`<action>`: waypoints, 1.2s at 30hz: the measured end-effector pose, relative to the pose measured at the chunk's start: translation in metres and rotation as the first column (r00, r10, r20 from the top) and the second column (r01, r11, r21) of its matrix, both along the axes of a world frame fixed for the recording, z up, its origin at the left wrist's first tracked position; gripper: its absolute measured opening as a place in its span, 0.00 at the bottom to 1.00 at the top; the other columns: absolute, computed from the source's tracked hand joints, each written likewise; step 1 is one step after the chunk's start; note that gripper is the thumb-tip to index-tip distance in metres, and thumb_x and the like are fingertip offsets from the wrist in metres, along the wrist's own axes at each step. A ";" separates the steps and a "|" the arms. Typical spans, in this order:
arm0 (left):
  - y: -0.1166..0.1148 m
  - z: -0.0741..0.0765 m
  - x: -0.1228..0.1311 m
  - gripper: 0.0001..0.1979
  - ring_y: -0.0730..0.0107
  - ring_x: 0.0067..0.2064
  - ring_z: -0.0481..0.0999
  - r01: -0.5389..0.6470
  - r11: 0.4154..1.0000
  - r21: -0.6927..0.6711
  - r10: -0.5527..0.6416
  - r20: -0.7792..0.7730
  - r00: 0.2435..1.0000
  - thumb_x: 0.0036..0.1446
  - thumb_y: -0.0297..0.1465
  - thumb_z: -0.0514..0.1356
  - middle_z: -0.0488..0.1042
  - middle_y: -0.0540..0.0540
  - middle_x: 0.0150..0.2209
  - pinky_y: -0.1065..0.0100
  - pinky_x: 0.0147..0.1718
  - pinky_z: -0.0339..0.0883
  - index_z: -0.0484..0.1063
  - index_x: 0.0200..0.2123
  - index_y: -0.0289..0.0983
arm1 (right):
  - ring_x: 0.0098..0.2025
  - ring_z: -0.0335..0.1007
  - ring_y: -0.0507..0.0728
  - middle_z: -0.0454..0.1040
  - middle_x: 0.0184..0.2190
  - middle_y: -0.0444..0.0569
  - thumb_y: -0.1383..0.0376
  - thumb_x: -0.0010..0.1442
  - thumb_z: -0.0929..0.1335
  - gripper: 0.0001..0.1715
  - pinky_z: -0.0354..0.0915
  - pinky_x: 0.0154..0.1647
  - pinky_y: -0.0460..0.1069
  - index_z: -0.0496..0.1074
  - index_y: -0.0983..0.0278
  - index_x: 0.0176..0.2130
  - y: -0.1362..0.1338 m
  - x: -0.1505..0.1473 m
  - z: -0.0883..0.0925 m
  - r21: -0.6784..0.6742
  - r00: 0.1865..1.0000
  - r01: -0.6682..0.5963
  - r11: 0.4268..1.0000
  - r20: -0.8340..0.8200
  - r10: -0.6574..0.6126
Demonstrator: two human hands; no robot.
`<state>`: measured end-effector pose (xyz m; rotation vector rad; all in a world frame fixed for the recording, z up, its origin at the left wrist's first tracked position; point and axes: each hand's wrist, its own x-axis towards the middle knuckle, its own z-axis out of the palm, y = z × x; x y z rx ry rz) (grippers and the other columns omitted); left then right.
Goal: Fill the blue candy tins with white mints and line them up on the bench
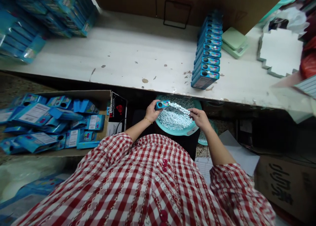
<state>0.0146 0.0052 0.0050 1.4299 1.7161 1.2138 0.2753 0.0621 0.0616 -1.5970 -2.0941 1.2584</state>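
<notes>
My left hand (151, 112) is closed around a small blue box (162, 104), held above the left rim of a turquoise basin (172, 131). Small pale pellets (172, 120) fill much of the basin. In my right hand (199, 118), fingers pinch the end of a long narrow scoop (180, 108), heaped with the same pellets. The scoop's far end meets the box's right end. Its body is mostly hidden under the pellets.
A carton (110, 120) of loose blue boxes stands at left. On the white worktable (118, 61) are a row of blue boxes (206, 59), a green scale (234, 41) and stacked blue packs (66, 12). The table edge runs just beyond the basin.
</notes>
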 end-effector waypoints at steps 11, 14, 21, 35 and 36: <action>0.001 -0.001 0.026 0.20 0.58 0.48 0.72 0.144 0.990 0.000 -0.142 -0.145 0.979 0.46 0.24 0.60 0.74 0.44 0.44 0.58 0.49 0.65 0.70 0.46 0.38 | 0.44 0.73 0.61 0.77 0.42 0.58 0.70 0.59 0.60 0.21 0.64 0.44 0.52 0.76 0.60 0.45 -0.007 -0.076 0.120 -0.019 0.586 -0.410 0.912 0.761 0.279; 0.000 -0.003 0.025 0.20 0.59 0.47 0.72 0.138 0.990 0.014 -0.134 -0.135 0.982 0.47 0.24 0.60 0.74 0.44 0.44 0.59 0.49 0.65 0.70 0.46 0.38 | 0.44 0.73 0.61 0.76 0.42 0.60 0.71 0.60 0.58 0.21 0.64 0.44 0.51 0.75 0.64 0.46 -0.013 -0.085 0.133 -0.024 0.540 -0.461 0.887 0.785 0.303; -0.003 -0.003 0.019 0.19 0.64 0.45 0.73 0.089 0.996 0.018 -0.088 -0.013 0.996 0.45 0.24 0.63 0.74 0.46 0.43 0.64 0.47 0.66 0.69 0.44 0.38 | 0.43 0.73 0.59 0.76 0.47 0.50 0.68 0.62 0.58 0.24 0.65 0.39 0.50 0.72 0.54 0.51 -0.018 -0.042 0.130 0.055 0.594 -0.403 0.913 0.775 0.216; -0.002 -0.004 0.020 0.21 0.71 0.38 0.71 0.112 0.994 -0.011 -0.105 0.283 0.953 0.41 0.25 0.66 0.71 0.50 0.38 0.70 0.42 0.64 0.67 0.41 0.36 | 0.39 0.73 0.56 0.75 0.46 0.50 0.67 0.62 0.57 0.25 0.63 0.34 0.46 0.70 0.53 0.54 -0.027 -0.039 0.111 0.137 0.626 -0.390 0.910 0.765 0.153; -0.002 -0.004 0.021 0.21 0.72 0.38 0.71 0.112 0.994 -0.011 -0.104 0.298 0.949 0.41 0.25 0.67 0.71 0.50 0.38 0.70 0.42 0.64 0.67 0.41 0.36 | 0.39 0.73 0.56 0.75 0.45 0.50 0.67 0.62 0.57 0.25 0.62 0.34 0.46 0.71 0.53 0.53 -0.028 -0.043 0.113 0.140 0.629 -0.409 0.902 0.759 0.168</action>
